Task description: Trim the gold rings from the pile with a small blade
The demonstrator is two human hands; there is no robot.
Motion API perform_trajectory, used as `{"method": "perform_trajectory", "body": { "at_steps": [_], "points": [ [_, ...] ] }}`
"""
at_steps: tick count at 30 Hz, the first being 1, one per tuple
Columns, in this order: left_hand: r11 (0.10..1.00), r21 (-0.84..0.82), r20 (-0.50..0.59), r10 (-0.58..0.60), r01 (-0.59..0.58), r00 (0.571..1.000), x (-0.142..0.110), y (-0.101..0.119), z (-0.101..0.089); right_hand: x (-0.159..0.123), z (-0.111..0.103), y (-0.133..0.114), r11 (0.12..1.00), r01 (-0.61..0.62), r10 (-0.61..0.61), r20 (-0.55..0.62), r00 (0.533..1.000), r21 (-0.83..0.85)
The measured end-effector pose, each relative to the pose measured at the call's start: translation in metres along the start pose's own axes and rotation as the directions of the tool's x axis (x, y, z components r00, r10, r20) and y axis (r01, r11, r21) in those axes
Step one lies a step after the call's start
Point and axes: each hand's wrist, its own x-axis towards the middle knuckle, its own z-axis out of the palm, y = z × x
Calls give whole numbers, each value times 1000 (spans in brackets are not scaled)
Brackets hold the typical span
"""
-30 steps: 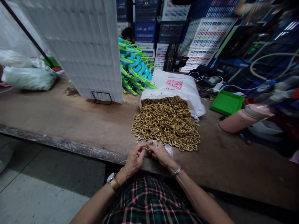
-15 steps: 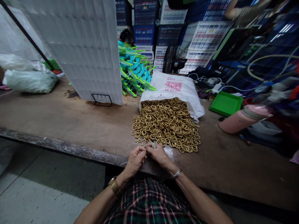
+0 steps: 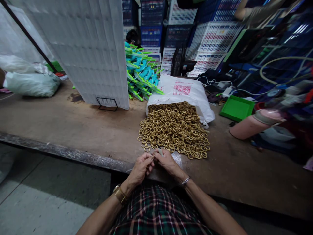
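Rings (image 3: 174, 127) on the bench (image 3: 61, 124) look light, stiff and slippery, best taken by the rim; left hand (image 3: 139, 169) fingers seemingly pinch one, right hand (image 3: 169, 163) fingers a pale strip (image 3: 160, 152).

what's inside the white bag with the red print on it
Gold-coloured rings fill the mouth of the white bag and spill out onto the table. Anything deeper in cannot be seen: the bag's top and the heaped rings cover it.

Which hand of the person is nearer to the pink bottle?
Right. The right hand is left of the pink bottle, apart from it; the left hand is farther left, beyond the right.
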Motion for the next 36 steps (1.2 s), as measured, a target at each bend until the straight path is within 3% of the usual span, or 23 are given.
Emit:
{"method": "perform_trajectory", "body": {
  "at_steps": [4, 7, 12, 15, 22, 30, 36],
  "points": [
    [1000, -18, 5, 18, -18, 1000, -1, -1, -1, 2, -2, 2, 996, 43, -45, -24, 999, -77],
    [999, -28, -20, 36, -36, 999, 0, -2, -2, 2, -5, 4, 954, 135, -157, -64, 986, -267],
    [997, 7, -46, 76, -76, 996, 2, -4, -4, -7, -4, 6, 789, 256, -222, 130, 966, -558],
    [996, 25, -54, 83, -82, 995, 2, -5, -5, -10, -1, 8, 709, 269, -222, 155, 963, -652],
    [994, 55, -63, 101, -97, 993, 2, -6, -6, -8, 0, 13, 626, 263, -223, 155, 962, -734],
    [986, 127, -68, 117, -108, 991, 1, -7, -8, -9, 0, 5, 619, 304, -201, 229, 953, -724],
    [985, 128, -75, 125, -115, 989, 0, -8, -8, -11, 1, 6, 575, 274, -199, 192, 961, -771]
  ]
}}
